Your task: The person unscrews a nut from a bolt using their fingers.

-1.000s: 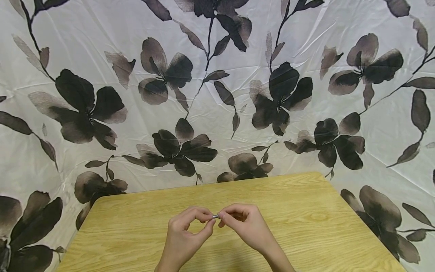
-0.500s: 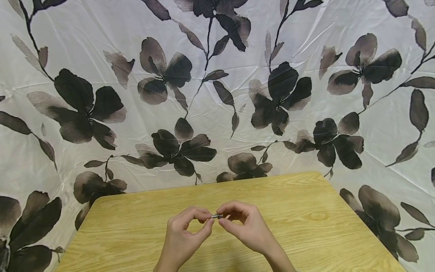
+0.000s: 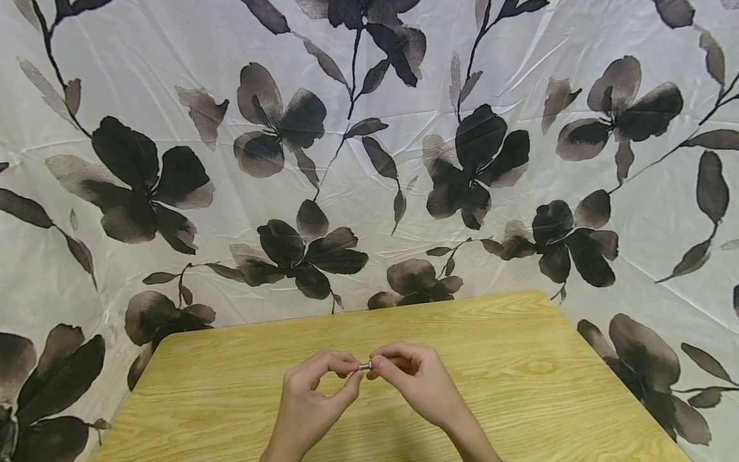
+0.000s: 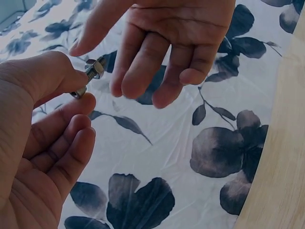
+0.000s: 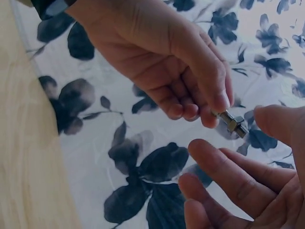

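A small silver bolt (image 3: 364,366) is held up above the table, pinched at its head end by the thumb and fingertips of my left hand (image 3: 317,391). Partway along its thread sits a hex nut (image 4: 95,69), with the threaded tip showing beyond it in both wrist views. My right hand (image 3: 418,382) is close around the nut end. In the right wrist view, the thumb and fingers of that right hand (image 5: 267,186) are spread on either side of the nut, with a gap to it. The head view hides part of the threaded end behind the right thumb.
Beneath the hands lies a light wood-grain table (image 3: 231,385). Behind it hangs a white cloth (image 3: 392,212) printed with dark flowers. A dark band (image 5: 52,7) is round the left wrist.
The right hand's thumb and fingers moved off the nut end, which came into fuller view, then came back close around it. The left hand keeps its pinch and has barely moved.
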